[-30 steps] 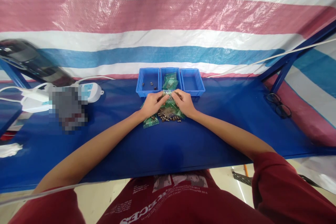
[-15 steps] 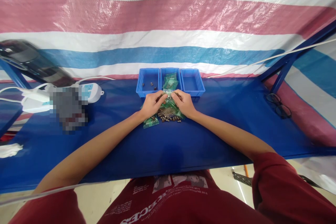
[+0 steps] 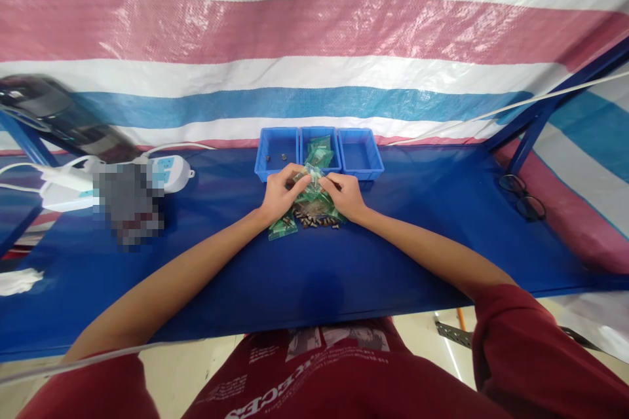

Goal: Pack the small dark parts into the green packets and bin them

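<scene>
My left hand [image 3: 284, 192] and my right hand [image 3: 346, 195] pinch a clear and green plastic bag [image 3: 311, 177] between them, just in front of the blue bins. Beneath it lie more green bags and a heap of small metal parts [image 3: 317, 220]. Another green bag [image 3: 282, 229] rests on the table below my left hand. The left bin [image 3: 278, 137] holds a few small parts. Green bags [image 3: 319, 150] fill much of the middle bin [image 3: 338, 160]. Nothing shows inside the right bin [image 3: 361, 154].
On the left of the blue table [image 3: 393, 268] are a blurred-out dark object [image 3: 130, 203], a white power strip [image 3: 171, 173] with cables and a white cloth [image 3: 19, 281]. Black glasses [image 3: 529, 208] lie at the right. A striped sheet [image 3: 314, 33] hangs behind.
My left hand has shifted slightly left and its fingers have moved up toward the left bin's front edge. The bag between my hands has changed shape a little.
</scene>
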Motion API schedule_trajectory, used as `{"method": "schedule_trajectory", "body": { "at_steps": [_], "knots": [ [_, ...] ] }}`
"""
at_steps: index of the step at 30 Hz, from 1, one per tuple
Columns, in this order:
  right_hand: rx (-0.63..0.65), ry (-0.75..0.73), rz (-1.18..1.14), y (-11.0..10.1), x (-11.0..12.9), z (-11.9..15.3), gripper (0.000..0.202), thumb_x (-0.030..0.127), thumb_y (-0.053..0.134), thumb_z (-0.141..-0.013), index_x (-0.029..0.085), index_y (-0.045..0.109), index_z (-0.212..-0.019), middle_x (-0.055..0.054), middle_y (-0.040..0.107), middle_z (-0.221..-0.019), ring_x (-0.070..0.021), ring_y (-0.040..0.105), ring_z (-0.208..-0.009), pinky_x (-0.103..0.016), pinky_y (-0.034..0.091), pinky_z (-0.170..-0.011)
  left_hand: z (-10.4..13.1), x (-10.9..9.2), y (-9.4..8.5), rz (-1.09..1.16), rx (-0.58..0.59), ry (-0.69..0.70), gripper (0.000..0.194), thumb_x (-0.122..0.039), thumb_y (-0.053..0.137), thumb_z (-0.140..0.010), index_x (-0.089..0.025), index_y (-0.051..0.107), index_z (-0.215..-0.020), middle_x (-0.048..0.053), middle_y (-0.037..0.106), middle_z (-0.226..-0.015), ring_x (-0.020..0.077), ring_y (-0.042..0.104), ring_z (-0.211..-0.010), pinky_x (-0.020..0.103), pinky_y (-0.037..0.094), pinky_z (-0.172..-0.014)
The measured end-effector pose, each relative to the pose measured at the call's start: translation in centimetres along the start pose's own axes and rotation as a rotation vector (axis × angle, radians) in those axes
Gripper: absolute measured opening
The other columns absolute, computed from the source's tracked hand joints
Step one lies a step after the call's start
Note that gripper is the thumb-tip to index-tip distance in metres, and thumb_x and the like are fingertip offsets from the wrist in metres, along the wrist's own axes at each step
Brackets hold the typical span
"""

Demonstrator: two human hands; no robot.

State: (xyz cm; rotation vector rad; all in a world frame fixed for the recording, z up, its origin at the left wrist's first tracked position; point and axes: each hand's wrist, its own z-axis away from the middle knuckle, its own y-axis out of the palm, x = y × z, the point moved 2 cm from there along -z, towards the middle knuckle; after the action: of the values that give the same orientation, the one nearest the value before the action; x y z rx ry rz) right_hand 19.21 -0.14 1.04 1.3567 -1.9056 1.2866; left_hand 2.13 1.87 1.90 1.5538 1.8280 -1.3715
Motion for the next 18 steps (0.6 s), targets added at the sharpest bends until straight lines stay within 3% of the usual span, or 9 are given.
{"method": "schedule_trajectory", "body": {
  "at_steps": [6,12,18],
  "knots": [
    [-0.100,-0.013,-0.012,-0.11,0.06,0.05,0.045,0.047,0.042,-0.093,0.017,0.049,-0.059,0.001,0.043,-0.057,-0.0113,0.039,-0.056,-0.025,0.031,-0.058,-0.08,0.20,0.24,-0.041,0.077,0.025,0.029,-0.045,0.062,-0.082,-0.018,0.058,-0.090,-0.005,0.052,-0.054,0.0083,0.046,-0.046,0.020,0.036,-0.048],
    [-0.083,-0.009,-0.010,-0.01,0.15,-0.03,0.044,0.049,0.041,-0.092,0.017,0.056,-0.066,0.000,0.048,-0.060,-0.0125,0.040,-0.057,-0.026,0.033,-0.059,0.04,0.09,0.06,-0.069,0.034,0.036,0.027,-0.044,0.059,-0.084,-0.018,0.058,-0.090,-0.004,0.055,-0.056,0.0090,0.050,-0.049,0.020,0.038,-0.050],
    [-0.028,0.009,-0.017,0.00,0.33,0.03,0.050,0.049,0.041,-0.092,0.018,0.045,-0.054,0.002,0.041,-0.052,-0.0106,0.039,-0.053,-0.025,0.031,-0.056,0.39,-0.26,-0.23,-0.119,-0.053,0.069,0.027,-0.040,0.056,-0.087,-0.017,0.056,-0.075,-0.003,0.057,-0.057,0.0083,0.052,-0.050,0.020,0.040,-0.054]
  ]
}}
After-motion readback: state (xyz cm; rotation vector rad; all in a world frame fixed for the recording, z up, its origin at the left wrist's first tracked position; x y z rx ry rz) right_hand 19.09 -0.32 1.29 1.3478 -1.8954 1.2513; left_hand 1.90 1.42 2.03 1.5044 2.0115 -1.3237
